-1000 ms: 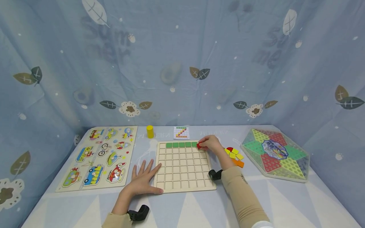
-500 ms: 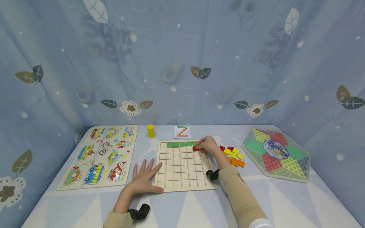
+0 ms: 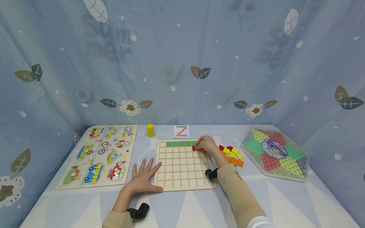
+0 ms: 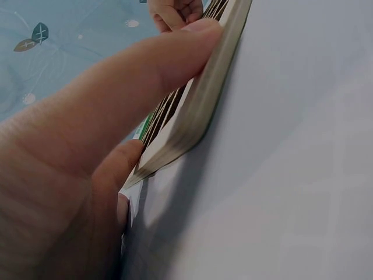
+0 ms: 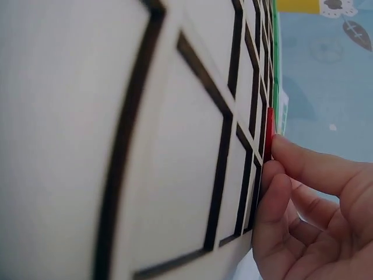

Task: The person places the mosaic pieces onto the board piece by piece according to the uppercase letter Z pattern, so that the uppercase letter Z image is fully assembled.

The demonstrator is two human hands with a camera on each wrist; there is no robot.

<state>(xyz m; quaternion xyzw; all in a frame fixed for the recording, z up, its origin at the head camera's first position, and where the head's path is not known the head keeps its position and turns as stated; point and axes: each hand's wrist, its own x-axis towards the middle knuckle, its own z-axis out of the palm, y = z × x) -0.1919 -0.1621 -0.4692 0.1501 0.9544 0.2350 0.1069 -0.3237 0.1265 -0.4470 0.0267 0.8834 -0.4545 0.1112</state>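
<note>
Red tile (image 3: 194,148) and right hand (image 3: 206,144) have shifted a little left and toward the person since a second ago — the tile now sits on the grid board (image 3: 175,169), just below the rightmost green tile (image 3: 194,143). Curled fingers of the right hand pinch the tile; the left hand (image 3: 141,182) lies with straight, spread fingers at the board's left edge. A tilted release could leave the tile caught on a grid line — and a careless fingertip might nudge the green tile out of place.
</note>
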